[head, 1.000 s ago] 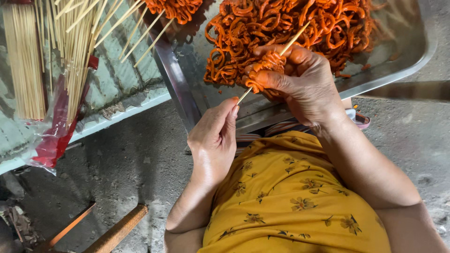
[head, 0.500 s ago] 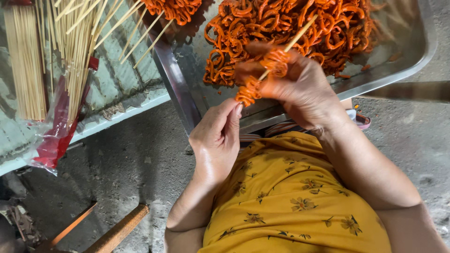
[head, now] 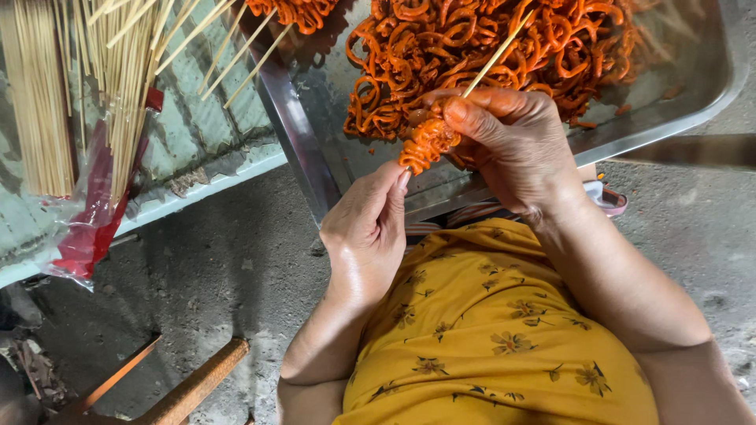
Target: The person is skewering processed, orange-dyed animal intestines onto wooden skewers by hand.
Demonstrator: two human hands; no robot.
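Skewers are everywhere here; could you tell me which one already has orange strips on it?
The skewer pinched in the right hand, above the metal tray; orange strips bunch at its lower end. The bundled skewers at left are bare.

- Reaching forward with left hand [head: 368, 228], fingers [head: 391, 186] pinching together at the tips.
- Curling right hand [head: 512, 145] closed, thumb pressing against fingers.

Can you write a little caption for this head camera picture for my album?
Right hand holds a bamboo skewer threaded with orange strips; left hand touches their lower end, above a metal tray.
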